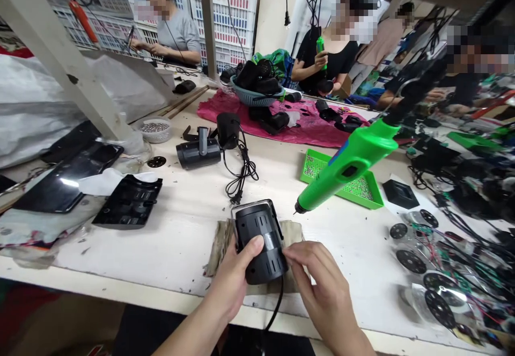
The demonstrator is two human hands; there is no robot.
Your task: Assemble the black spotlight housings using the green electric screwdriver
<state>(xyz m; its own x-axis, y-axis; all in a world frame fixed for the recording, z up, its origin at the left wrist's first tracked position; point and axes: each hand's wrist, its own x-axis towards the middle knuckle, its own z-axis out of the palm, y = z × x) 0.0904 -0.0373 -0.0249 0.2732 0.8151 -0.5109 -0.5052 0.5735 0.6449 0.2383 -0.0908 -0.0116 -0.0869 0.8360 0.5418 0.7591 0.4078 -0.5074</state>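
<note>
A black, slotted cylindrical lamp housing with a U-shaped metal bracket stands tilted over a folded cloth at the table's front. My left hand grips it from the left, thumb across its face. On its right side, the fingertips of my right hand are pinched together against the edge; whatever lies between them is too small to name. A black cord runs from the housing's lower end toward my lap. Above and right of my right hand hangs a green electric screwdriver, bit pointing down-left.
Behind the screwdriver sits a green tray of screws. Wired parts with black discs crowd the right. A half shell, a bracketed lamp and a screw tub lie left. A blue basket stands farther back; several co-workers sit beyond.
</note>
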